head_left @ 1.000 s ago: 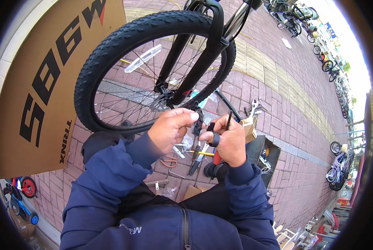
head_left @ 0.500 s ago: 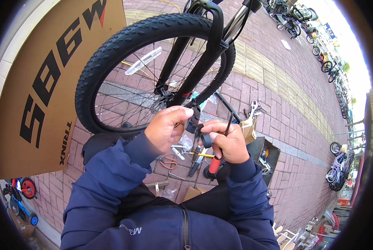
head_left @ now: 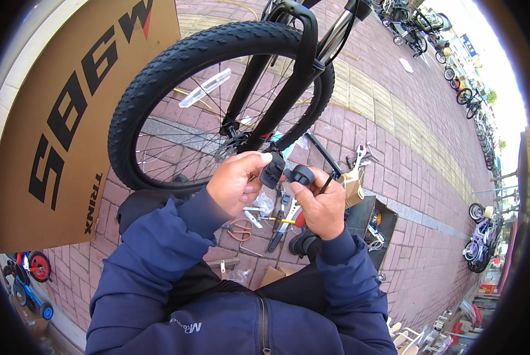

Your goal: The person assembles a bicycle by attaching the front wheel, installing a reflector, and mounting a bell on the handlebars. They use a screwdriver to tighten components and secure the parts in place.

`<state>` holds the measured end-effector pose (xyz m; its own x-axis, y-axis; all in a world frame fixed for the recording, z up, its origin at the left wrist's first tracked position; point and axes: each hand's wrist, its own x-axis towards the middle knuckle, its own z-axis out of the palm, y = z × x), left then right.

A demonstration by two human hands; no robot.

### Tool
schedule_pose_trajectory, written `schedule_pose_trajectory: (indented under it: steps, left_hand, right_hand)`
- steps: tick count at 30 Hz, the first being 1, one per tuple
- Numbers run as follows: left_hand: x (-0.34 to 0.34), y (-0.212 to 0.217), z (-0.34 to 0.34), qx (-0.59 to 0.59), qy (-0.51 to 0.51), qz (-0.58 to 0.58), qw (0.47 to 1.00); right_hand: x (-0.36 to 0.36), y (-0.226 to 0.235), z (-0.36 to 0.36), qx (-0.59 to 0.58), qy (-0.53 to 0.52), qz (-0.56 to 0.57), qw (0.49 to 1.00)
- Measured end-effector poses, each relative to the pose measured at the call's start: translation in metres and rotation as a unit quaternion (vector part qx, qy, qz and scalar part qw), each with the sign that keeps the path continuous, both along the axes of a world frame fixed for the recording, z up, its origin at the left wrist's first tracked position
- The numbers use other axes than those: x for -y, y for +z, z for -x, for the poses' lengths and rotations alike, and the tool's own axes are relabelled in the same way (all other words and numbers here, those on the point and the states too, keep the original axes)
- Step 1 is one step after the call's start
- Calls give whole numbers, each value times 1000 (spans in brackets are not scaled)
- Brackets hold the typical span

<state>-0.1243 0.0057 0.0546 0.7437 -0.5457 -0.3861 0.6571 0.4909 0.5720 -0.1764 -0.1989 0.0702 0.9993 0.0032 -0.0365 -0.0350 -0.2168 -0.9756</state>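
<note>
My left hand (head_left: 236, 182) is closed, pinching a black rectangular plastic piece (head_left: 271, 170) between thumb and fingers. Just right of it, thumb and fingers of my right hand (head_left: 324, 207) grip a black ring clamp (head_left: 302, 174). A screwdriver also sits in the right hand: its dark shaft (head_left: 326, 184) rises past the fingers, and a bit of its red handle (head_left: 301, 220) shows below. Whether the plastic piece and the clamp touch is hard to make out. Beyond both hands stands a bicycle's front wheel (head_left: 125, 112) with its black fork (head_left: 277, 109).
At left leans a large cardboard box (head_left: 70, 171). On the brick paving lie orange-handled scissors (head_left: 239, 229) and several hand tools. A dark toolbox (head_left: 362, 216) stands right of my knee, near a small carton (head_left: 352, 190). Rows of bikes line the far right.
My right hand has turned, bringing the ring clamp up and rightward with its opening more visible. The screwdriver's red handle has swung mostly behind the hand. My left hand has barely moved.
</note>
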Motion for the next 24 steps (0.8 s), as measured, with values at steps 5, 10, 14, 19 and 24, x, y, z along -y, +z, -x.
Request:
schedule_pose_trajectory:
  steps: [5,10,14,19,24]
  left_hand:
    - [1,-1,1,-17,10,7,1000]
    - [2,-3,3,-21,19,-14,999]
    - [8,-6,9,102,19,-132,986]
    - [7,-10,11,214,-1,-222,951]
    - [8,-18,15,230,-19,-214,949]
  right_hand:
    - [4,-5,-7,176,43,88,980]
    - [1,-2,-1,157,48,155,974]
    - [-4,-6,-2,232,44,212,948]
    - [-6,-10,-4,267,40,216,938]
    - [0,-9,-4,216,71,228,947]
